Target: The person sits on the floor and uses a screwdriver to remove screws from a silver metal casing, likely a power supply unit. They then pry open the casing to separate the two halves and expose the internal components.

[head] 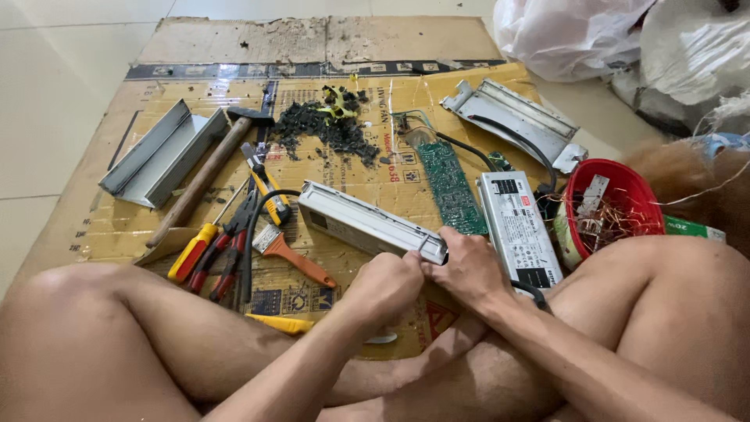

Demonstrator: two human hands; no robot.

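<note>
A: Two hands on one piece, I log. Left hand and right hand are both closed around the near end of the long grey metal housing, fingers wrapped tight; nothing else is in either grip.

B: Where does the housing sit on the cardboard sheet?

A: About the middle of the sheet, toward the near edge. Its long axis runs diagonally: the far end points up and left toward the tool cluster, the near end points down and right into my hands.

B: Labels and packages?

A: A second grey power unit lies just right of the housing, nearly lengthwise toward the far edge, with a white label covering its top and dark patches at both ends. The green circuit board lies between the two. A red basket stands off the sheet's right edge, holding wire scraps and a small white tag. A green-and-white carton sits just beyond it. White plastic bags are past the far right corner.

B: Left side?

A: A wooden-handled hammer, red-handled pliers, a yellow-handled screwdriver, an orange-handled brush. Grey channel sections lie near the left edge. Black debris is scattered toward the far edge.
</note>
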